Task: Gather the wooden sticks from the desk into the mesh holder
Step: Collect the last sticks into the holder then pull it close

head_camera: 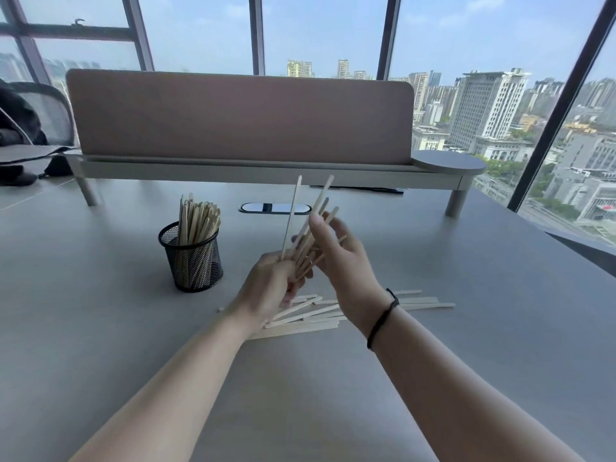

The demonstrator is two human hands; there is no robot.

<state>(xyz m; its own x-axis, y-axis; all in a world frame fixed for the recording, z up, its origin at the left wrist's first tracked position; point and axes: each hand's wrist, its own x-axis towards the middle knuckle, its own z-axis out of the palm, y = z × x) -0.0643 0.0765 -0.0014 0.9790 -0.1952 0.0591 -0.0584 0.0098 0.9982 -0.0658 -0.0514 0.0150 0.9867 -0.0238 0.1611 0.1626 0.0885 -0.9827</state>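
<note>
Holding a loose fan of wooden sticks (306, 235) above a grey counter (466, 295), two bare hands meet near the middle of the view. The left hand (266, 288) has its grip closed around the lower ends of the bunch, roughly eight sticks, though overlap makes the exact count unclear. The right hand (336, 258), with a dark band (383, 318) on its wrist, has a wide grip, fingers spread against the upper part of the fan. One black mesh holder (191, 258) stands upright just left of the hands, already packed with many sticks. About ten more loose sticks (316, 316) lie flat in a scattered pile on the counter beneath the hands. One pink divider panel (233, 118) runs along the far edge. Bare counter stretches widely to the right and toward the viewer.
</note>
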